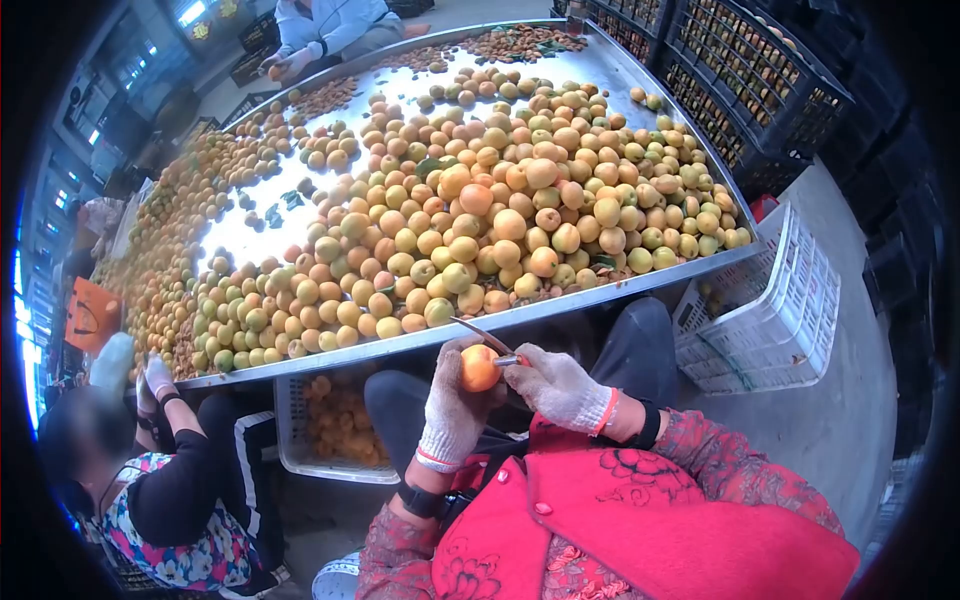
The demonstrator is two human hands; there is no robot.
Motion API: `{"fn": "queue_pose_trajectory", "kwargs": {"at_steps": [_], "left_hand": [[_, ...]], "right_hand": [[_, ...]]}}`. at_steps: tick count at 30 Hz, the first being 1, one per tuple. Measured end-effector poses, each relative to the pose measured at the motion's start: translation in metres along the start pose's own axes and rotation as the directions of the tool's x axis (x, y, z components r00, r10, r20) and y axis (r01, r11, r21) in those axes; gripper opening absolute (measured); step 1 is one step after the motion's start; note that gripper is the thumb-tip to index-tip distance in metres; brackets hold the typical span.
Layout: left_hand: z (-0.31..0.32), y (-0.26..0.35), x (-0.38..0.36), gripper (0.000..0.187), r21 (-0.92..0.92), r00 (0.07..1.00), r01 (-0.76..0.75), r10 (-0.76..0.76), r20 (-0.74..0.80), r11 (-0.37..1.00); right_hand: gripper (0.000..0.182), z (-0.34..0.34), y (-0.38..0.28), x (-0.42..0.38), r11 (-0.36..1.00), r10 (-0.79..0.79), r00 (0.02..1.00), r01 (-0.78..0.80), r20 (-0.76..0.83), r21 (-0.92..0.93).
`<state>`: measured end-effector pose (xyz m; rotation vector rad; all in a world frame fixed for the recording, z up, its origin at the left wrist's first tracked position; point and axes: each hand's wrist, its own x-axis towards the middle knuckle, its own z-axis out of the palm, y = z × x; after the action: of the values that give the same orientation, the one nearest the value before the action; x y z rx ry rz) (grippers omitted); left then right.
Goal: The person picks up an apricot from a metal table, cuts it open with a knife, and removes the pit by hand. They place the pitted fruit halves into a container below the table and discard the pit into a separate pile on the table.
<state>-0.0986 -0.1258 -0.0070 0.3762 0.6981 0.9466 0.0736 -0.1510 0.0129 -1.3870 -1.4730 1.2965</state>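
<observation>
Just past the near edge of the metal table (400,349), my gloved left hand (453,405) is wrapped round an orange apricot-like fruit (479,369). My gloved right hand (563,386) grips a small tool (508,360) whose tip meets the right side of that fruit. A thin curved brown strip (480,334) rises above the fruit; what it joins to is unclear. Beyond my hands, a large heap of yellow-orange fruits (509,224) covers much of the table.
A white crate (785,340) stands at the right, and another crate (294,450) with orange pieces sits below the table. Black crates (745,75) are stacked at the back right. One co-worker (185,490) sits at the left, another (345,28) beyond the table.
</observation>
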Motion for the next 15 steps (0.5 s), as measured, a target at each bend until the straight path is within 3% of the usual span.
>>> {"fn": "queue_pose_trajectory", "kwargs": {"at_steps": [5,8,11,15], "left_hand": [[-0.002,0.0,0.0,0.042,0.251,0.994,-0.105,0.1,0.033,0.962],[0.001,-0.002,-0.002,0.043,0.283,0.989,-0.144,0.146,0.015,0.948],[-0.001,-0.004,-0.001,0.043,0.432,0.969,-0.241,0.24,0.057,0.869],[-0.004,-0.008,0.004,0.041,0.495,0.917,-0.388,0.379,0.123,0.778]], "right_hand": [[0.024,0.004,0.003,0.002,0.998,-0.043,0.999,0.045,-0.032,0.033],[0.023,0.003,-0.001,0.001,0.999,-0.038,0.999,0.038,-0.015,0.021],[0.022,0.008,0.008,-0.001,0.996,-0.045,0.999,0.044,0.0,0.082],[0.021,0.014,0.011,-0.002,0.987,0.013,0.999,-0.018,0.03,0.161]]}}
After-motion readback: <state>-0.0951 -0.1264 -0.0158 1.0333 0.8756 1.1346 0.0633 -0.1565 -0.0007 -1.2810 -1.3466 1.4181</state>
